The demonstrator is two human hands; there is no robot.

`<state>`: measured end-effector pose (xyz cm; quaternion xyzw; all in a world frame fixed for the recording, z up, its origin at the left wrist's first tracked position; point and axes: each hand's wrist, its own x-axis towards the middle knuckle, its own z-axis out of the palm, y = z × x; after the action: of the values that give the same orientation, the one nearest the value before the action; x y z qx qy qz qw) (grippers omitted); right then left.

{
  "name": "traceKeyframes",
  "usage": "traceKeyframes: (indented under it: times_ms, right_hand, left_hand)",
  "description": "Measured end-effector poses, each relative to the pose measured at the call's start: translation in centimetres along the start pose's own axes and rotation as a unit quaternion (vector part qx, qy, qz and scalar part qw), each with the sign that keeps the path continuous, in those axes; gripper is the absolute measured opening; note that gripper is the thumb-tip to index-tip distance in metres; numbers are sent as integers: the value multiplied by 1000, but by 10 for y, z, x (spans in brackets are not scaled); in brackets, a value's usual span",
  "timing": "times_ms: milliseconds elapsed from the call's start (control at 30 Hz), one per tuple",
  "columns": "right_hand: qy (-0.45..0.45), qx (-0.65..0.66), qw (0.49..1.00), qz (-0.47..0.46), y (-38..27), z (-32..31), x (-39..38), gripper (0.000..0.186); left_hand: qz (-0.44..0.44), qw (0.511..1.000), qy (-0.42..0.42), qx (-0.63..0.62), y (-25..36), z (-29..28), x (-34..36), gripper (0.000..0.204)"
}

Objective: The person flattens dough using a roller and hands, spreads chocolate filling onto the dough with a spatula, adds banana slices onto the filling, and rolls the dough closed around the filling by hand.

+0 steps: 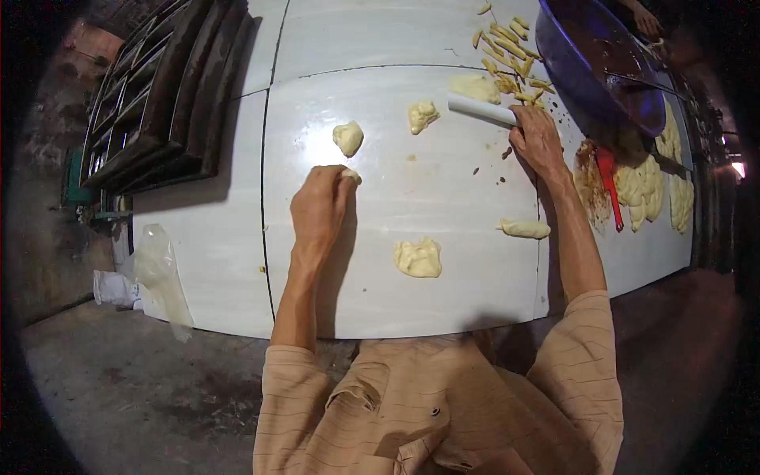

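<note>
My left hand [321,210] is closed on a small dough piece [351,176] at the middle of the white table [404,301]. My right hand [537,141] grips a white plastic rolling pin [475,105] at the upper right. Dough lumps [347,138] [423,116] lie just beyond my left hand and left of the pin, and a flatter piece [475,85] is behind the pin. Nearer me are a spread dough piece [418,258] and a rolled one [522,229], below my right hand.
Dark stacked trays [170,95] stand at left, above a clear plastic bag [158,277]. At right are yellow strips [507,43], a blue tub [578,55] with brown contents, a red tool [608,178] and several dough slabs [637,190]. Another person's hand [647,22] shows beyond the tub.
</note>
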<state>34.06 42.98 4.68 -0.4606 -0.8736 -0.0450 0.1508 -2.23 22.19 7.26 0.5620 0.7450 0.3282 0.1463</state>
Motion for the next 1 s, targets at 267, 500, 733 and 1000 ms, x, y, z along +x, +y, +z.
traceKeyframes:
  times_ms: [267,500,733,1000]
  right_hand:
    - [23,188,979,78,-34,-34,-21,42]
    - [30,263,936,233,-70,-78,-52,46]
    - [41,329,917,222,-91,-101,-85,43]
    - [-73,264,960,-61,-152,-111,-124,39]
  left_hand:
    - [86,993,18,-76,41,12,39,25]
    - [82,981,-129,-121,88,75,30,41]
    - [142,979,-145,-2,79,41,25,57]
    - [183,980,82,-15,46,-22,-73,33]
